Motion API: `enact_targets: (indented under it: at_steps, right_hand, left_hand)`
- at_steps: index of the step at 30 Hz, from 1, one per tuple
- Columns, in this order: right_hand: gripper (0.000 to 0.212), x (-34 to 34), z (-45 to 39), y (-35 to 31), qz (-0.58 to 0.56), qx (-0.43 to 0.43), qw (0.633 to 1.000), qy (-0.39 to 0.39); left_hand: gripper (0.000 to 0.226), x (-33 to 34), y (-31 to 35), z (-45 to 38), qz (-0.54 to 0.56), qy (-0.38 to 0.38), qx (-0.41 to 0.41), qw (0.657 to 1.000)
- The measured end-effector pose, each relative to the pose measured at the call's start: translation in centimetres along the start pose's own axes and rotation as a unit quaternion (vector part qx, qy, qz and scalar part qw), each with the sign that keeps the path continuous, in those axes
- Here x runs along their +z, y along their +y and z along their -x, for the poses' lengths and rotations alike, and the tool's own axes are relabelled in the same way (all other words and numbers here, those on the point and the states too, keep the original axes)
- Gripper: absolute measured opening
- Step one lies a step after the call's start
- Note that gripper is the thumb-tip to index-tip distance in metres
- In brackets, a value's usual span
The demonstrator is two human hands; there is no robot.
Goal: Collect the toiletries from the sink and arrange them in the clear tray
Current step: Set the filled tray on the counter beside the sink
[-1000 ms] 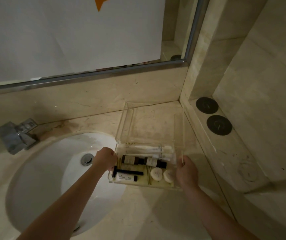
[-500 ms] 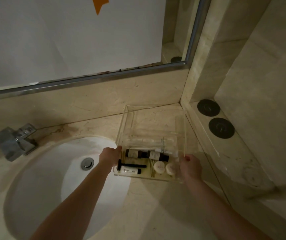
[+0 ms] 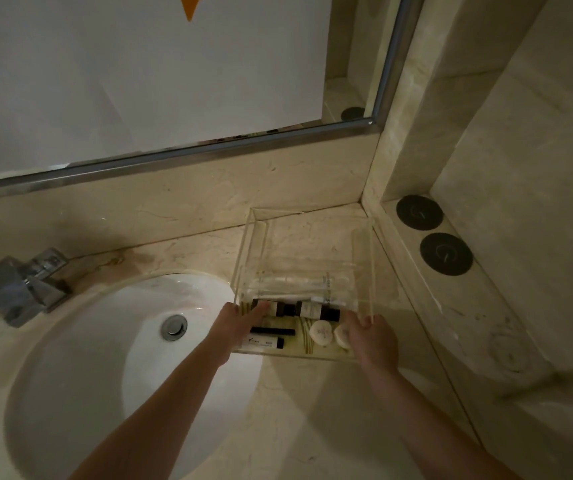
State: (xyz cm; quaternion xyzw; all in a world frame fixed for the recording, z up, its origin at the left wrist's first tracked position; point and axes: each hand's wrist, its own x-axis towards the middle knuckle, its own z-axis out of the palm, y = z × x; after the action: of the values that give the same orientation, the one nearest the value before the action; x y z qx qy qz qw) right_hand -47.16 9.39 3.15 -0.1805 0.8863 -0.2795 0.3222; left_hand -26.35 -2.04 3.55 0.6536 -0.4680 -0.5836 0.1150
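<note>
The clear tray (image 3: 307,239) sits on the marble counter to the right of the white sink (image 3: 80,358). Its near end holds two dark bottles (image 3: 318,310), a black stick (image 3: 273,330), a white tube (image 3: 262,342), two round white soaps (image 3: 320,333) and clear wrapped items (image 3: 292,281). My left hand (image 3: 240,322) grips the tray's near left wall, fingers reaching inside over a bottle. My right hand (image 3: 371,336) grips the near right wall. The sink bowl shows no toiletries.
A chrome faucet (image 3: 23,284) stands at the sink's back left and a drain plug (image 3: 173,327) sits in the bowl. A mirror with a metal frame runs along the back wall. Two dark round discs (image 3: 446,253) lie on the raised ledge right of the tray.
Both hands have pushed the tray a little away from me along the counter, and my left fingers have slid further over the tray's left wall.
</note>
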Motion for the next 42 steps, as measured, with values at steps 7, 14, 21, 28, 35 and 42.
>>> enact_targets:
  at_steps: [7,14,21,28,35,42]
  right_hand:
    - [0.063,-0.4,-0.5,-1.5,-0.037,0.010,0.999,-0.024]
    - [0.069,0.1,-0.6,-1.6,-0.071,0.037,0.997,-0.005]
    - [0.078,0.5,-0.6,-1.8,-0.066,0.040,0.997,0.009]
    - [0.090,0.7,-1.3,-2.1,-0.058,0.057,0.997,0.008]
    - [0.091,0.8,-1.5,-2.0,-0.053,0.057,0.997,0.005]
    - [0.085,0.9,-1.6,-1.7,-0.071,0.051,0.996,0.000]
  left_hand:
    - [0.072,0.6,1.1,-1.3,-0.026,0.060,-0.008,0.998]
    - [0.067,0.5,0.9,-1.7,-0.038,0.051,0.002,0.998]
    - [0.068,0.5,1.1,-1.5,-0.056,0.050,0.010,0.997]
    - [0.067,1.3,2.4,-0.7,-0.066,0.082,0.004,0.994]
    - [0.062,1.4,2.9,-0.8,-0.050,0.096,-0.005,0.994]
    - [0.063,0.7,3.3,-1.6,-0.009,0.035,-0.035,0.999]
